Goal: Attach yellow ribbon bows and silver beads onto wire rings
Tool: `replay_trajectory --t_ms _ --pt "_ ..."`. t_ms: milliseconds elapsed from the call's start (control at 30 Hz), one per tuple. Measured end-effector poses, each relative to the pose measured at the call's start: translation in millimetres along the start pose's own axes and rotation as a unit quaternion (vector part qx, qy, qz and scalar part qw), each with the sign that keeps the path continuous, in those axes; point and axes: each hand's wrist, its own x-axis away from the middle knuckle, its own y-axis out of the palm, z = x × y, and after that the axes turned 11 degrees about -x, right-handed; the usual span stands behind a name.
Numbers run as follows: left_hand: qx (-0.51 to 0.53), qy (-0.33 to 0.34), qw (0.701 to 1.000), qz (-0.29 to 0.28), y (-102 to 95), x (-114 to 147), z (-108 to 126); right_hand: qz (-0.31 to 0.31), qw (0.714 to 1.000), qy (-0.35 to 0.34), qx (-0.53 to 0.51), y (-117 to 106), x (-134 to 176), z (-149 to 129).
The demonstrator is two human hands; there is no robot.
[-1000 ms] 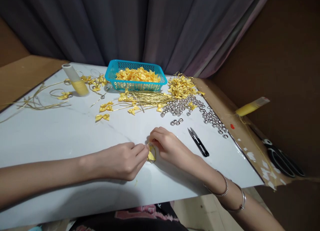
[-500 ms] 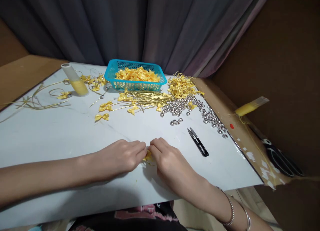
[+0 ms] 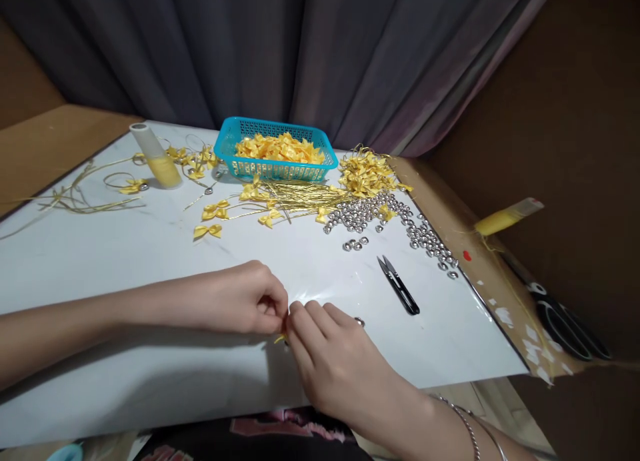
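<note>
My left hand (image 3: 263, 300) and my right hand (image 3: 327, 354) meet low over the table near its front edge. The fingers of both are closed in a pinch, fingertips against each other, around a small yellow ribbon bow (image 3: 280, 339). Most of the bow is covered by the fingers; only a yellow strip sticks out below the left fingertips. Just beyond the right knuckles a single silver bead (image 3: 359, 322) shows. Black thread snips (image 3: 399, 286) lie on the table to the right of my right hand.
A blue basket (image 3: 277, 161) of yellow bows stands at the back. Near it lie gold cords (image 3: 305, 198), a bow pile (image 3: 367, 173) and silver beads (image 3: 357, 212). A yellow thread spool (image 3: 157, 158) stands left; another spool (image 3: 507, 218) and black-handled scissors (image 3: 565, 324) are right.
The left hand has risen slightly and turned, while the right has shifted lower. More of the bow is hidden now, and a silver bead shows beside the right hand.
</note>
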Motion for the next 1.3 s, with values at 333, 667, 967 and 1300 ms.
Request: replay_trajectory --t_ms 333,667,967,1300 --pt "0.114 -0.084 0.982 -0.127 -15.7 -5.2 -7.8 -0.082 0.992 -0.096 0.010 -3.2 -11.1 8.3" --pt "0.289 -0.123 0.935 -0.163 -10.1 -12.9 -17.7 -0.139 0.981 0.022 -0.137 -9.3 -6.2 19.7" --pt "0.314 -0.162 0.926 -0.130 -5.4 -17.5 -15.9 -0.305 0.905 0.131 -0.268 -24.7 -51.3 46.8" --pt "0.162 -0.155 0.972 -0.071 -15.5 -8.5 -7.6 -0.424 0.731 0.369 -0.387 -34.2 -97.7 56.4"
